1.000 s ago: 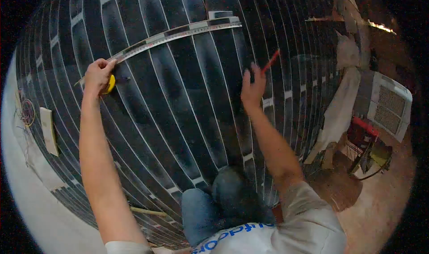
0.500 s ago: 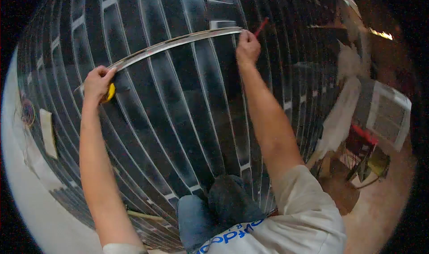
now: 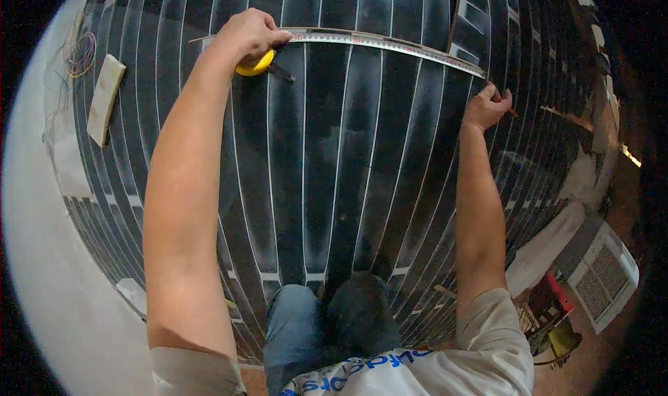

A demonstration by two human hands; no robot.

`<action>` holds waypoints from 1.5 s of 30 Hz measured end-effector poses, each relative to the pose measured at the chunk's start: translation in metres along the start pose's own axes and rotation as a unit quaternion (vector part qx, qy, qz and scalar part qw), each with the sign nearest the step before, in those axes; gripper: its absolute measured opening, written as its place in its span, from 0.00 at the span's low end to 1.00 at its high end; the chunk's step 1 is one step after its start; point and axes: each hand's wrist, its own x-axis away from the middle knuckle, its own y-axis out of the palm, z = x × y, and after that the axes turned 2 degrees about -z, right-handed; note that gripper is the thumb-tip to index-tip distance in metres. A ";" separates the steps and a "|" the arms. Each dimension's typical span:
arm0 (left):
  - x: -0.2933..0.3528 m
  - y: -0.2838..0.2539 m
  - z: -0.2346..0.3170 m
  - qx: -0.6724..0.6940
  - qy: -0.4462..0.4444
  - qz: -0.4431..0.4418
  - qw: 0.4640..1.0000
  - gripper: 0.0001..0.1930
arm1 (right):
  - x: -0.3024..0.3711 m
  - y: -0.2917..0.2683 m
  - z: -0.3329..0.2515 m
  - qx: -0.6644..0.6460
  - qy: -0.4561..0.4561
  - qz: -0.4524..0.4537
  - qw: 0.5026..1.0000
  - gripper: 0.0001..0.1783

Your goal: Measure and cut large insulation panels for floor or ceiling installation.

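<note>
My left hand (image 3: 252, 35) is closed round a tape measure with a yellow case (image 3: 256, 65), pressing it to a thin wooden strip (image 3: 376, 35). The pale tape blade (image 3: 390, 45), bearing fine marks, runs out along the strip to the right. At the blade's far right end is my right hand (image 3: 487, 108), its fingers pinched on a slim red pencil-like stick (image 3: 513, 112). Whether these fingertips also touch the blade I cannot tell. Beneath both hands lies dark sheeting with pale lines (image 3: 320, 152).
A pale block (image 3: 106, 100) lies at the left, near coiled thin wires (image 3: 81, 53) by the white wall (image 3: 42, 257). To the right stand a white grilled unit (image 3: 604, 274), a red object (image 3: 557, 290) and a yellow-green item (image 3: 563, 342). My knees (image 3: 296, 326) are at the bottom.
The view has turned, so both hands now appear farther right. The strip and blade now slant down to the right. My right hand has come lower, just below the blade's end.
</note>
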 end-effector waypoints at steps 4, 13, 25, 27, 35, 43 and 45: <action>-0.006 0.002 0.004 -0.006 -0.011 0.000 1.000 0.20 | -0.006 0.003 0.009 -0.115 -0.010 -0.005 0.993 0.21; -0.017 0.014 -0.017 -0.015 0.017 0.036 0.999 0.20 | 0.024 -0.042 -0.032 -0.247 0.010 0.001 0.969 0.27; -0.033 0.025 -0.021 0.004 0.070 0.062 0.996 0.28 | 0.107 0.025 -0.194 -0.385 -0.154 -0.398 0.818 0.10; -0.033 0.023 -0.021 0.005 0.068 0.058 0.996 0.28 | 0.111 0.038 -0.209 -0.370 -0.134 -0.466 0.793 0.12; -0.044 0.027 -0.036 -0.009 0.083 0.056 0.995 0.26 | 0.118 0.080 -0.214 -0.436 -0.089 -0.558 0.701 0.07; -0.023 0.013 -0.025 0.000 0.075 0.046 0.996 0.22 | 0.105 0.087 -0.212 -0.232 -0.184 -0.631 0.717 0.16; 0.019 -0.013 0.014 0.034 0.021 0.004 0.999 0.19 | 0.103 0.082 -0.215 -0.155 -0.337 -0.556 0.744 0.14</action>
